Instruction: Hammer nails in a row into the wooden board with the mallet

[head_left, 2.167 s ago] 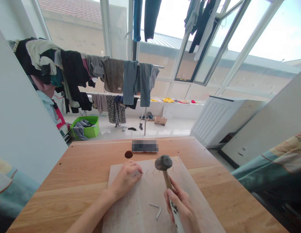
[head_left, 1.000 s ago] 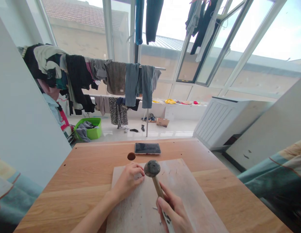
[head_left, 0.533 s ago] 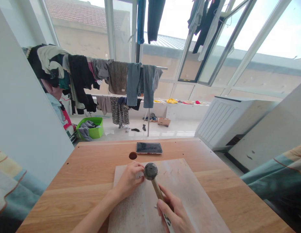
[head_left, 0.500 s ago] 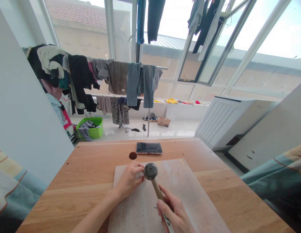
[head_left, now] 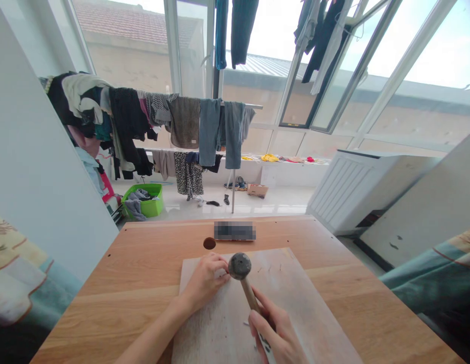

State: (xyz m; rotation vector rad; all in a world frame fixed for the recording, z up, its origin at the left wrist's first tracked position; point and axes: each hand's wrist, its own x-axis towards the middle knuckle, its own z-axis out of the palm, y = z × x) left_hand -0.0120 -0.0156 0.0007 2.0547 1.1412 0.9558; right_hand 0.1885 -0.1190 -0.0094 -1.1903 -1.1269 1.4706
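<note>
My right hand (head_left: 276, 326) is wrapped round the handle of a hammer (head_left: 250, 297), whose rounded dark head is raised toward me over the board. Just left of the head, my left hand (head_left: 208, 277) has its thumb and fingers pinched together low over the board; whatever is between them is hidden. Under both hands lies a pale, worn wooden board (head_left: 216, 331). Several thin nails (head_left: 269, 268) stick up from it, right of the hammer head. A small metallic piece (head_left: 246, 323), perhaps a nail, shows beside my right fingers.
The board rests on a wooden tabletop (head_left: 151, 273) with a round hole (head_left: 209, 243). A phone (head_left: 235, 231), pixelated now, lies near the far edge. Beyond stand a laundry rack (head_left: 233, 194), a green tub (head_left: 153, 206) and a white panelled cabinet (head_left: 341, 189). Curtains hang at both sides.
The hammer head has shifted slightly right, away from my left fingers. My left hand keeps its pinch in the same spot. The whole view has moved a little.
</note>
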